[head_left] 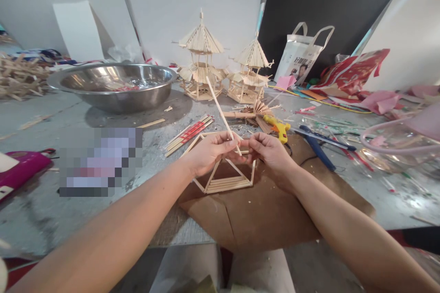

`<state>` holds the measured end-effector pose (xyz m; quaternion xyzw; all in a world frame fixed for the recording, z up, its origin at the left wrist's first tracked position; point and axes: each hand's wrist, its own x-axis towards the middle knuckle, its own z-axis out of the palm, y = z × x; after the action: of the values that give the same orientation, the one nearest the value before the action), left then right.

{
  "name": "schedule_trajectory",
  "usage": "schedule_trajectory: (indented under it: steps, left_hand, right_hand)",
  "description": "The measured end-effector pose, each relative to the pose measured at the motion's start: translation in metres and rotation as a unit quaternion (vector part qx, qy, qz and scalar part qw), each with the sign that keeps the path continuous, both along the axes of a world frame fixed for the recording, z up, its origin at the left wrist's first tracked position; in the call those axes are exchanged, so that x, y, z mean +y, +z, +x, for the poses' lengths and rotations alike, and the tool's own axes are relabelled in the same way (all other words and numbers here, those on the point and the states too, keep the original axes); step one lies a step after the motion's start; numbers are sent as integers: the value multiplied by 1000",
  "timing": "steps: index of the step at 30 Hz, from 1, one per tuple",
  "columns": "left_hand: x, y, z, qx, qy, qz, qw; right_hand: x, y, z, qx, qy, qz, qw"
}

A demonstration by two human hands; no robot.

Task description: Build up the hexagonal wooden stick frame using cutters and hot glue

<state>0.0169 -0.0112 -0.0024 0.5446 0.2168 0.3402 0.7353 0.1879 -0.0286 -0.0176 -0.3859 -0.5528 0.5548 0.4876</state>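
A slim pale wooden stick (219, 106) slants up and away from my left hand (211, 149), whose thumb and fingers pinch it near its lower end. Close to that end, my right hand (270, 150) is closed with thumb and forefinger together; whatever lies between them is hidden. Beneath both hands is a polygonal stick frame (229, 185) with several sticks laid side by side along its near part. My hands cover some of the frame. It rests on a brown board (271, 210).
Two stick pagodas (201, 46) (252, 57) stand behind. A steel basin (120, 96) and red-marked chopsticks (190, 135) are left. A yellow glue gun (282, 128), a blue-handled tool (318, 149) and scattered plastic pieces lie right. A pixelated object (103, 162) lies front left.
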Motion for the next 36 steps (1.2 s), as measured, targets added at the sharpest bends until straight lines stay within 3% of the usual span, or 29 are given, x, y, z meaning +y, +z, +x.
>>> schedule_trajectory:
  steps: [8, 15, 21, 26, 30, 36]
  left_hand:
    - [1, -1, -1, -3, 25, -15, 1000]
    - [2, 1, -3, -4, 23, -10, 1000]
    - [1, -1, -1, 6, 13, 0, 1000]
    - [-1, 1, 0, 55, 20, 30, 998]
    - [-3, 5, 1, 69, 32, 52, 996]
    - [-2, 3, 2, 77, 36, 65, 994]
  right_hand:
    - [2, 0, 3, 19, -14, 11, 1000]
    - [3, 2, 7, 41, -69, 25, 996]
    - [1, 2, 3, -2, 14, -23, 1000]
    - [2, -1, 4, -41, -21, -20, 999]
    - [1, -4, 5, -133, -50, 54, 988]
    - [-4, -1, 7, -310, -71, 197, 927]
